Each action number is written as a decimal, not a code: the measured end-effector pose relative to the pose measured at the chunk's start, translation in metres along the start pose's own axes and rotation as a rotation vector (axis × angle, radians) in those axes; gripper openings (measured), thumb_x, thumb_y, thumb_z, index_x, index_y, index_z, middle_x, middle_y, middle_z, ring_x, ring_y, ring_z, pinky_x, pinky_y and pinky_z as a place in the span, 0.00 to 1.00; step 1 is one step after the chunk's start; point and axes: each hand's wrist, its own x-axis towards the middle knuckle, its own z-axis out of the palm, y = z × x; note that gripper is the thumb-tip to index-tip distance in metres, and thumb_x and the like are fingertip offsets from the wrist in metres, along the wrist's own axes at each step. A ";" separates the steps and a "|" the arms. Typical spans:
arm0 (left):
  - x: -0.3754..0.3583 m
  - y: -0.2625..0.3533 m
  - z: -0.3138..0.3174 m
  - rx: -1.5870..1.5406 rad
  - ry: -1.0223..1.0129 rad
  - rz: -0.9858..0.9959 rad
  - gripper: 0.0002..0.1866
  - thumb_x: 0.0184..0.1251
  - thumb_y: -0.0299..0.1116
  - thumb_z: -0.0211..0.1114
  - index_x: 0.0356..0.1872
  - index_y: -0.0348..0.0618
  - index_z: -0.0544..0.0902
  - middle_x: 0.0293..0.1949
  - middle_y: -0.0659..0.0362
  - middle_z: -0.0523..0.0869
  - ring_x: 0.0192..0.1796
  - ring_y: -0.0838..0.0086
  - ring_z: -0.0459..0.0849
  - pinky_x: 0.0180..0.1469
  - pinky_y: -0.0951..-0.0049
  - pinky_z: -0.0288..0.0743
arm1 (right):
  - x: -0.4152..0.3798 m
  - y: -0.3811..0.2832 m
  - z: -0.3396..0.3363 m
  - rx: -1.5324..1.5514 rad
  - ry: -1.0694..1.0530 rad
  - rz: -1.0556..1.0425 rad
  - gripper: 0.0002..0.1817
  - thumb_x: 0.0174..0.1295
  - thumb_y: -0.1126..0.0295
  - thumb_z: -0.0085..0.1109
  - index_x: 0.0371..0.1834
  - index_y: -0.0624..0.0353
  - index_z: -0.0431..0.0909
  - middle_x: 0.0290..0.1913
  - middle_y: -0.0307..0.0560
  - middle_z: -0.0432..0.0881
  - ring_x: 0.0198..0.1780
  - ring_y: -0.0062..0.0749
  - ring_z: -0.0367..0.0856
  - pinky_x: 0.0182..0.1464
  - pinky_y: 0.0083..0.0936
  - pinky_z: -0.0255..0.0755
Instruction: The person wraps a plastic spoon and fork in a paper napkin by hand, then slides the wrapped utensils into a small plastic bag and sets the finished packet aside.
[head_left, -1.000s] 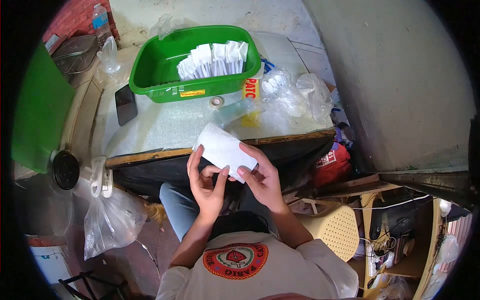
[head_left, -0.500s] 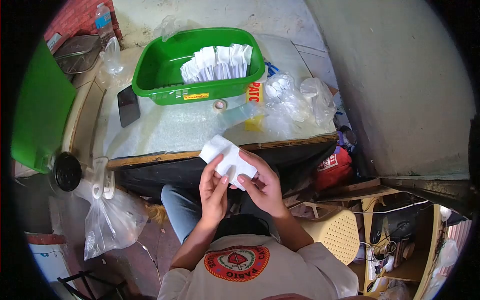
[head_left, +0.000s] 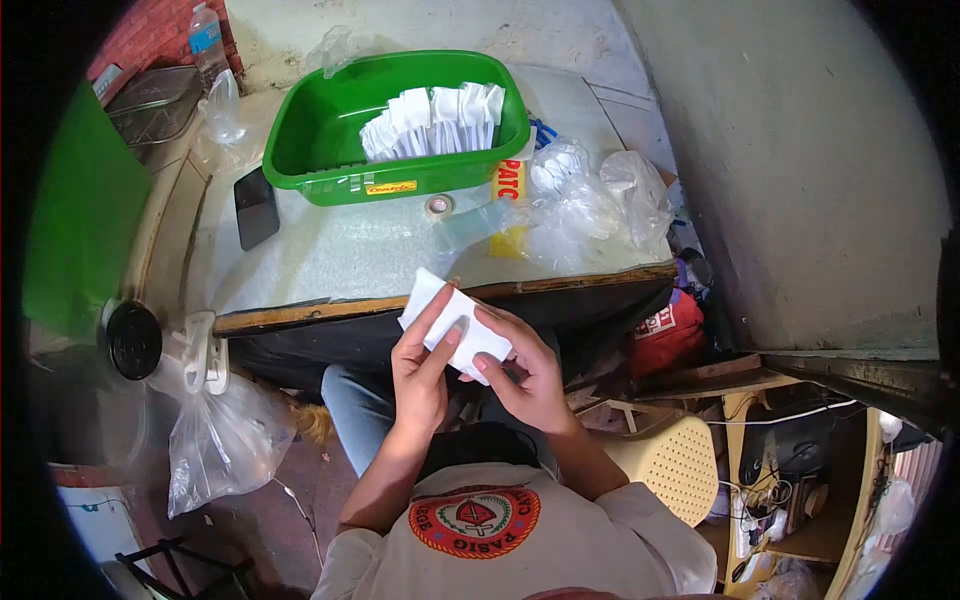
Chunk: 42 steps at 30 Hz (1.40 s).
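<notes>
A small white folded piece (head_left: 470,343), like paper or cloth, is held between both hands above my lap, just in front of the table edge. My left hand (head_left: 421,370) pinches its left part, with the thumb on top and the forefinger along its upper left side. My right hand (head_left: 527,372) grips its right side, the thumb on its face and the other fingers behind. On the table, a green basin (head_left: 340,190) holds a row of similar white folded pieces (head_left: 435,125).
On the table (head_left: 320,255) lie a phone (head_left: 257,210), a tape roll (head_left: 439,206) and clear plastic bags (head_left: 580,205). A bottle (head_left: 207,42) stands at the back left. A plastic bag (head_left: 225,445) hangs at the left; a perforated beige seat (head_left: 675,470) is at the right.
My left hand's fingers have moved up and over the white piece, the thumb further onto its face. The piece is turned slightly and looks narrower at its upper left.
</notes>
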 end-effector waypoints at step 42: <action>0.010 0.056 -0.024 0.701 -0.272 0.114 0.16 0.61 0.20 0.67 0.50 0.38 0.85 0.49 0.54 0.87 0.50 0.74 0.83 0.52 0.76 0.74 | -0.015 -0.019 -0.034 0.130 -0.184 0.160 0.30 0.61 0.86 0.55 0.69 0.65 0.66 0.71 0.56 0.66 0.57 0.36 0.79 0.51 0.29 0.81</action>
